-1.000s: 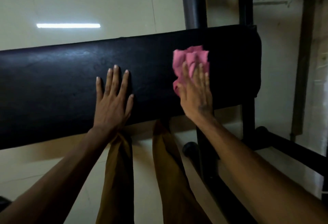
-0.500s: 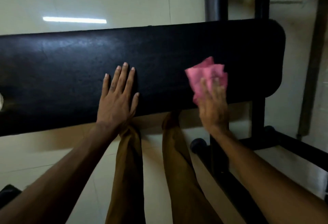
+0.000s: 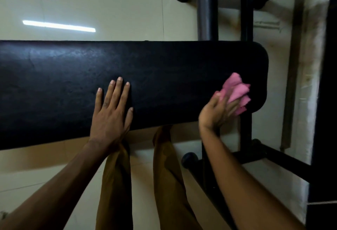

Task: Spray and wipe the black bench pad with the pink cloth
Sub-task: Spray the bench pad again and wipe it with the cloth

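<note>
- Fingers of our right hand (image 3: 216,113) are curled round the bunched pink cloth (image 3: 237,91), which fans out past the fingertips; the hand is blurred, so we cannot tell each finger apart.
- Cloth and right hand lie against the black bench pad (image 3: 164,69), close to its rounded right end and toward the near edge of the bench.
- Our left hand (image 3: 111,116) lies flat on the pad with fingers straight and slightly spread, gripping nothing; the heel of the palm sits at the near edge, about midway along the part of the pad we can see.
- The two hands are well apart along the bench, left hand toward the middle, right hand near the end.
- The pad runs from the left border of the view to its rounded right end, and its surface shows a dull sheen and faint creases toward the left.
- Beyond the right end of the bench we see the black metal frame (image 3: 207,10), with upright tubes past the far edge and a crossbar with a round cap below the near edge.
- Below the near edge of the bench are our legs in brown trousers (image 3: 114,184).
- A pale tiled floor (image 3: 109,1) lies under everything, with a bright strip of reflected light (image 3: 58,26) beyond the far edge of the bench on the left.
</note>
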`<action>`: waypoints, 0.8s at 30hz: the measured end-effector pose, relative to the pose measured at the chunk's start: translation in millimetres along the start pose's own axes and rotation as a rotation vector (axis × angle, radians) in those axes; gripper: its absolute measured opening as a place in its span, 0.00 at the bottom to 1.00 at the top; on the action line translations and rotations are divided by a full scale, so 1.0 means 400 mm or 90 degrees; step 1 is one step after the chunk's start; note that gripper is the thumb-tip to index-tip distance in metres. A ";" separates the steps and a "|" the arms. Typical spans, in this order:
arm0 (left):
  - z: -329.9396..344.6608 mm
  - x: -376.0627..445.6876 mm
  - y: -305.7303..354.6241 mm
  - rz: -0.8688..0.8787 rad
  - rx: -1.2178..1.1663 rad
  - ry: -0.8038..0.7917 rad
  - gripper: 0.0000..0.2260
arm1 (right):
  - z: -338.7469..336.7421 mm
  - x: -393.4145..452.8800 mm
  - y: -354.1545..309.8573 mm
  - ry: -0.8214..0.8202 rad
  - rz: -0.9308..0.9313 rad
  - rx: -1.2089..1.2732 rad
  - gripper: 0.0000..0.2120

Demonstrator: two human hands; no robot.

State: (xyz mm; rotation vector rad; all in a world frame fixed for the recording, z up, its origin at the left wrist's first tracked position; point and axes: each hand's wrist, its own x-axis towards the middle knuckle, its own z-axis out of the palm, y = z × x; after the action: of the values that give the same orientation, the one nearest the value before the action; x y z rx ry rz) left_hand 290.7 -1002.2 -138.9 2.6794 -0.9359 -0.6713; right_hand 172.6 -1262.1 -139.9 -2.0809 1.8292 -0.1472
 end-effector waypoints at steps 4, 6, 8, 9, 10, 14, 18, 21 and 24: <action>-0.003 0.000 -0.012 0.010 0.004 -0.004 0.31 | 0.054 -0.202 -0.005 -0.146 -0.255 -0.079 0.27; -0.005 -0.002 -0.015 0.013 0.008 -0.002 0.30 | 0.059 -0.235 0.001 -0.202 -0.320 -0.133 0.28; -0.005 -0.002 -0.010 0.012 0.004 0.003 0.29 | 0.051 -0.215 -0.004 -0.231 -0.332 -0.158 0.28; -0.005 -0.002 -0.007 0.011 -0.001 0.006 0.29 | 0.046 -0.199 -0.013 -0.234 -0.327 -0.153 0.27; -0.006 -0.002 -0.004 0.009 -0.010 0.011 0.29 | 0.045 -0.183 -0.027 -0.222 -0.316 -0.141 0.26; -0.015 -0.015 -0.003 -0.002 -0.030 0.019 0.30 | 0.094 -0.116 -0.122 -0.095 -0.157 -0.084 0.27; -0.016 -0.037 -0.030 0.013 0.004 0.002 0.31 | 0.154 -0.192 -0.219 -0.149 -0.319 -0.080 0.29; -0.016 -0.056 -0.054 0.021 0.014 0.007 0.32 | 0.163 -0.223 -0.213 -0.265 -0.719 -0.188 0.29; -0.016 -0.081 -0.078 0.001 0.008 0.009 0.32 | 0.163 -0.123 -0.240 -0.252 -0.732 -0.197 0.30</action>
State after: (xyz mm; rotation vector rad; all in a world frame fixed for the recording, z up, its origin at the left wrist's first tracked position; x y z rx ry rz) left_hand 287.8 -957.3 -133.0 2.6907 -0.9417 -0.6463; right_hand 275.5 -1191.9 -160.2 -2.8483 0.2950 0.2611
